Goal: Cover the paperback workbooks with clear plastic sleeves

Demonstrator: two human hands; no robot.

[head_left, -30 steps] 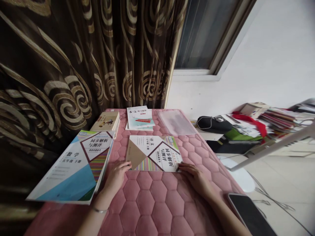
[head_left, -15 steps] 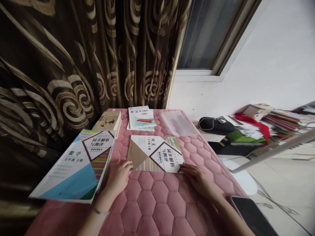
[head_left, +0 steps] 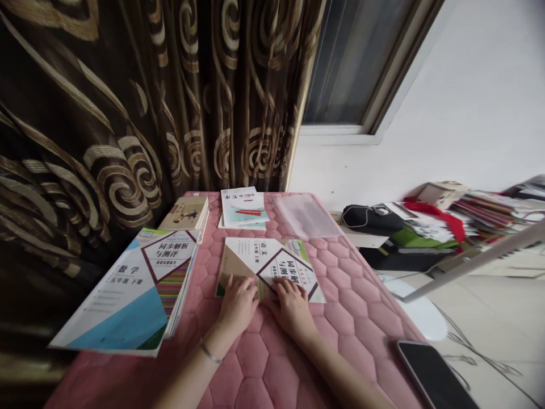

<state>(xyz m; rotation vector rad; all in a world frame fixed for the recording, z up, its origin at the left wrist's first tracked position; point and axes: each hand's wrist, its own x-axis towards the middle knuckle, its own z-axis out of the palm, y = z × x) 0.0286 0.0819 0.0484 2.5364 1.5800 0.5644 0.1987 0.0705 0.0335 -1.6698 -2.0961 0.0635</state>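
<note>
A Chinese-language workbook [head_left: 242, 253] lies sideways on the pink quilted table cover, its cover facing up. My left hand [head_left: 239, 301] rests on the near edge of it, left of the middle, with the fingers over the cover. Close beside it, my right hand [head_left: 292, 307] lies on the same edge, its fingers spread over the cover's printed title. Both thumbs point inward, near each other. Neither hand is closed around anything I can see. To the left, a maths workbook [head_left: 123, 309] tops a stack of books.
Behind that stack is a pile of brown-covered books [head_left: 183, 213]. Calligraphy booklets [head_left: 242, 207] and a translucent plastic folder [head_left: 306, 216] lie at the back. A phone [head_left: 434, 375] lies at the right edge. Curtains [head_left: 204, 102] hang behind; papers and a black pouch [head_left: 368, 218] are beyond.
Both hands have moved inward from the workbook's two near corners to the middle of its near edge. The workbook has shifted slightly, its near right corner now further right.
</note>
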